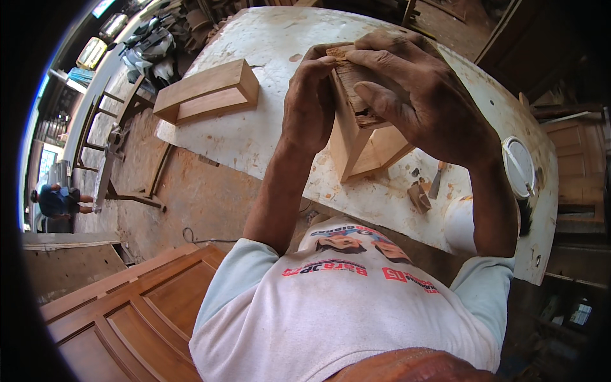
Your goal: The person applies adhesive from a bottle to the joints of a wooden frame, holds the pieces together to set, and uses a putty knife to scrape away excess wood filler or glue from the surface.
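On the white worktable [280, 38], an open wooden box [347, 143] stands tilted in front of me. A rough, worn wooden block [351, 79] with a crumbly yellowish end lies across its top. My left hand [310, 95] is closed around the box's left side, its fingertips reaching the block's far end. Over the block bends my right hand [417, 95], its thumb and fingers gripping it from above and the right. The palms hide part of both pieces. A second pale wooden box [207, 95] rests to the left.
Right of the box lie a putty knife [436, 181] and a small wood scrap [419, 197]. A white tub [461, 223] and a round white lid [519, 167] sit near my right forearm. A panelled wooden door [140, 312] is at lower left. Far left, a person [57, 200] stands.
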Available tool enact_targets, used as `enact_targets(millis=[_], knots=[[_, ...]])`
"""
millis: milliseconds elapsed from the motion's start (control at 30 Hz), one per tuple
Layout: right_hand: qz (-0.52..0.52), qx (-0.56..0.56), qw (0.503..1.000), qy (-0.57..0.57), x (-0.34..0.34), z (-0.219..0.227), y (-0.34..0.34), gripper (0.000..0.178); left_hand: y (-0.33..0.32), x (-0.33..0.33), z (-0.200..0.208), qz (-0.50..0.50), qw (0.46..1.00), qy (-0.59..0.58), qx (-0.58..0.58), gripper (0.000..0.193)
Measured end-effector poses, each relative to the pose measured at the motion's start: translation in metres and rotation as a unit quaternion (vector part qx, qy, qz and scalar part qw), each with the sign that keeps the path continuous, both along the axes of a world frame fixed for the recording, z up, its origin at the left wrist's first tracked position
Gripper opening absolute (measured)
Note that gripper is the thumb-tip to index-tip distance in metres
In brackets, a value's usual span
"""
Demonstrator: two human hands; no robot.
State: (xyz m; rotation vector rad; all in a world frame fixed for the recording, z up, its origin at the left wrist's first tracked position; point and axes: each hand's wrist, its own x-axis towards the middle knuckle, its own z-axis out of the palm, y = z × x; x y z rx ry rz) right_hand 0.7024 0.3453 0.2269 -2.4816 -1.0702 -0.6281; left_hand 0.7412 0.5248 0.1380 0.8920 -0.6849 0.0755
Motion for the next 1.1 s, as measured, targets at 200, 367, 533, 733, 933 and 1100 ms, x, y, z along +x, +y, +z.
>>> enact_targets(millis=[200, 367, 533, 733, 933, 1100], knots=[[-0.004, 0.01, 1.0, 0.003, -0.002, -0.002, 0.001, 0.038, -0.001, -0.001, -0.001, -0.025, 0.999, 0.021, -0.02, 0.039], [-0.015, 0.103, 0.994, -0.035, -0.007, -0.002, -0.009, 0.035, -0.009, -0.005, -0.002, 0.005, 0.992, 0.116, -0.05, 0.034], [-0.007, 0.312, 0.934, -0.172, -0.023, -0.013, -0.083, 0.009, -0.003, 0.014, -0.017, 0.126, 0.988, 0.084, -0.015, 0.031], [-0.314, 0.426, 0.846, 0.064, -0.106, -0.133, -0.137, 0.015, 0.009, 0.016, -0.029, 0.322, 0.928, -0.091, 0.162, 0.036], [-0.467, 0.255, 0.793, 0.299, -0.091, -0.287, -0.151, 0.053, 0.02, 0.013, -0.036, 0.109, 0.99, 0.092, -0.008, 0.037], [-0.512, 0.218, 0.782, 0.279, -0.049, -0.318, -0.147, 0.073, 0.0, -0.003, 0.004, 0.052, 0.998, 0.037, 0.018, 0.042]])
